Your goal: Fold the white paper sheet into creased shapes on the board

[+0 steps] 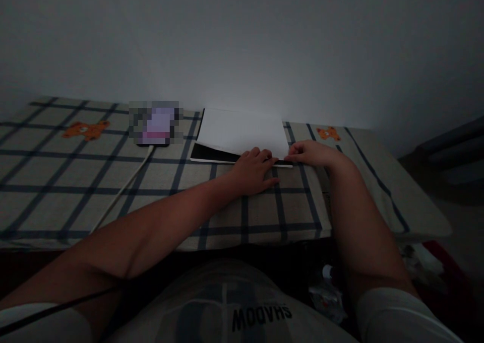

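Observation:
A white sheet of paper [242, 131] lies on a flat black item with a pale edge [212, 153], near the wall side of the table. Its near left edge is lifted a little, showing the black surface. My left hand [255, 172] rests at the near edge of the paper, fingers spread, thumb on the cloth. At the near right corner my right hand [308, 153] has its fingers curled, thumb and index pinched together at the paper's edge.
A checked tablecloth [151, 197] with orange bear patches covers the table. A phone [159, 125] with a white cable [123, 189] lies at the left. The wall stands behind. Plastic bags and a bottle are below the table at right.

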`<move>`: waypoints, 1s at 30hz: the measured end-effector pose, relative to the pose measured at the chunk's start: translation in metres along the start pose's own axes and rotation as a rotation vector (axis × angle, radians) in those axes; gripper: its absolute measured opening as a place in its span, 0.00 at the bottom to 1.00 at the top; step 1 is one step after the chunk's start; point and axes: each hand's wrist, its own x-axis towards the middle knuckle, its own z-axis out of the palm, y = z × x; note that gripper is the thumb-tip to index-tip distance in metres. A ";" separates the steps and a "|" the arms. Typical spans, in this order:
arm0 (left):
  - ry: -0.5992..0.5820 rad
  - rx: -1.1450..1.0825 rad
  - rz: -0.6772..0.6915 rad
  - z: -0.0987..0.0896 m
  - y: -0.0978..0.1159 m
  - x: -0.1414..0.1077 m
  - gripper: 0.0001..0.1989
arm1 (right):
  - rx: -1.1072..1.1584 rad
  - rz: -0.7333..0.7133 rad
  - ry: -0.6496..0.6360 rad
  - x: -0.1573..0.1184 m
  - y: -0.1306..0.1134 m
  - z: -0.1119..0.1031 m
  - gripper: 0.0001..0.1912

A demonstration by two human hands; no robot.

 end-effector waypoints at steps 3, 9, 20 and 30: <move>-0.003 0.003 -0.001 0.000 0.000 0.000 0.35 | -0.009 0.028 -0.016 -0.001 0.000 -0.002 0.11; -0.006 0.009 -0.006 -0.001 0.001 0.000 0.34 | 0.074 0.037 -0.050 -0.001 0.006 -0.006 0.09; -0.005 0.009 -0.002 -0.001 0.000 0.000 0.34 | 0.071 -0.040 -0.098 0.007 0.024 -0.006 0.11; 0.009 0.008 0.010 0.000 -0.001 -0.001 0.34 | 0.036 -0.043 -0.016 0.005 0.008 0.002 0.14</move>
